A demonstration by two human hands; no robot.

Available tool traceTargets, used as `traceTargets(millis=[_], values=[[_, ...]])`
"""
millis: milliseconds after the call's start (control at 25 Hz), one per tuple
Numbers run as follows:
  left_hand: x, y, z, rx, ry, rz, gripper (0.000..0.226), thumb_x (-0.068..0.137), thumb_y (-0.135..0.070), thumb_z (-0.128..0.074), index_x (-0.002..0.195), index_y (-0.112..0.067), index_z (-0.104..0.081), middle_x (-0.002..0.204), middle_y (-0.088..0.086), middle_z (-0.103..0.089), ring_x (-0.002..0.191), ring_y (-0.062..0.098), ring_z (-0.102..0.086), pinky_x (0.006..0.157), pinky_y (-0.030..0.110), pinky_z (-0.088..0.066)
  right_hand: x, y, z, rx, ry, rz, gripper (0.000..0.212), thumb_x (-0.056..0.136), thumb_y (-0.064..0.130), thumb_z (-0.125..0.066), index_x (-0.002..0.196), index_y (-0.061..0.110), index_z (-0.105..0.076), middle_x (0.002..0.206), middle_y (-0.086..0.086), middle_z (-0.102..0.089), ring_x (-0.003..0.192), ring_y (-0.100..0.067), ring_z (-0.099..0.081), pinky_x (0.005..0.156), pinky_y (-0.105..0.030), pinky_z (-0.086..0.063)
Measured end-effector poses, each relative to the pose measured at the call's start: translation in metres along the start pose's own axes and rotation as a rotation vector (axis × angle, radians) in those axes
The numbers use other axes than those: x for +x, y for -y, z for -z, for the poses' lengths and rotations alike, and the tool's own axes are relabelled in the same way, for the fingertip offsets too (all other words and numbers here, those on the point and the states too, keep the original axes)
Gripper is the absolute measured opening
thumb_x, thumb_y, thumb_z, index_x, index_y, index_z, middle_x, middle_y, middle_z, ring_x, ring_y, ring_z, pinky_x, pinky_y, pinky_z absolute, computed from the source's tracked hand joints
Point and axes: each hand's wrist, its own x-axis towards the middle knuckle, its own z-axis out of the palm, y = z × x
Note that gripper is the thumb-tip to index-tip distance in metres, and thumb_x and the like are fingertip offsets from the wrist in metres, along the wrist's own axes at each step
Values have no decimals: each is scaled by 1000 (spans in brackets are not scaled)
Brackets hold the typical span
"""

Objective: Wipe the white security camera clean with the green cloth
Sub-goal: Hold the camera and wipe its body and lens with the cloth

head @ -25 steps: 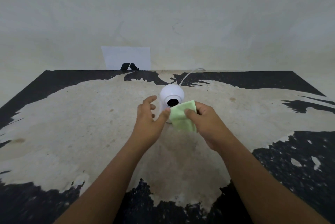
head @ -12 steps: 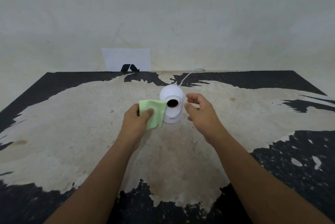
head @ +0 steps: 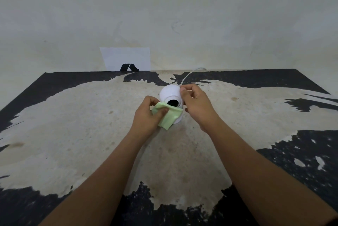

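Observation:
The white security camera [head: 169, 92] stands upright in the middle of the worn table, its round head and black lens turned toward me. My left hand [head: 146, 115] pinches the green cloth [head: 169, 118] and presses it against the camera's lower front, just under the lens. My right hand [head: 196, 104] grips the right side of the camera's head, thumb near the top. The base is mostly hidden behind the cloth.
A white cable [head: 190, 73] runs from the camera's back to the wall. A white sheet of paper [head: 126, 58] with a black mark leans against the wall at the table's far edge. The table top [head: 73, 125] is black with a large worn pale patch.
The cloth passed from my right hand to my left hand. My left hand then brought it against the camera's front, and my right hand closed on the camera's head.

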Motion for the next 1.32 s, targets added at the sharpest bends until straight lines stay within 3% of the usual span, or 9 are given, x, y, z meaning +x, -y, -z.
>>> traceTargets(millis=[120,280,480,600,720,840,960,1120,1320], values=[[1,0,-3,17,27,10,34,78,-30,-70,103,-24,-48,102,-4,-59,85,24,-61,72,41,-51,6,3,2,23,6,-16,15,86,44,-55,90,30,-60,97,1,-67,93,-25,-66,88,-52,-53],[8,-4,-17,46,30,52,60,69,-40,-77,113,-22,-42,112,0,-55,92,21,-61,72,37,-53,10,5,6,59,57,-44,15,89,34,-58,93,20,-61,100,-10,-66,97,-34,-65,86,-46,-52],[0,-14,-41,228,-150,58,83,60,-68,-65,118,-14,-41,114,9,-52,102,30,-55,82,49,-50,9,7,10,35,90,-33,12,92,32,-55,94,21,-60,86,3,-59,75,-9,-55,66,-23,-43],[1,-15,-42,250,-160,63,81,64,-64,-67,121,-13,-40,117,10,-51,104,32,-54,85,50,-48,9,8,11,22,99,-33,11,92,33,-55,91,23,-59,86,3,-59,74,-9,-54,64,-22,-41],[2,-7,-35,242,-102,57,77,62,-61,-69,119,-18,-42,117,5,-55,104,29,-56,85,50,-49,11,6,11,14,92,-27,10,91,35,-56,88,26,-59,91,0,-60,82,-16,-57,73,-29,-47],[6,-2,-18,205,-4,8,60,67,-53,-72,111,-20,-46,108,-3,-58,96,21,-57,80,39,-48,12,5,10,32,94,-33,9,91,36,-57,87,28,-59,98,-7,-63,90,-25,-63,83,-40,-53],[12,-1,3,196,115,-36,32,79,-34,-70,103,-22,-51,99,-5,-57,86,16,-53,67,23,-39,10,7,10,34,104,-54,9,92,36,-55,88,29,-57,107,-8,-64,101,-28,-64,70,-30,-46],[13,1,13,206,139,-73,19,87,-28,-62,105,-22,-59,94,-7,-61,84,14,-55,66,16,-39,9,8,11,41,117,-63,9,93,36,-53,90,28,-56,111,-5,-64,101,-23,-64,66,-26,-41],[0,5,-2,112,50,-72,31,86,-27,-61,116,-22,-56,107,-5,-64,93,12,-58,73,18,-42,9,6,10,35,115,-58,10,93,36,-53,91,28,-56,113,-6,-64,100,-22,-64,67,-25,-42]])
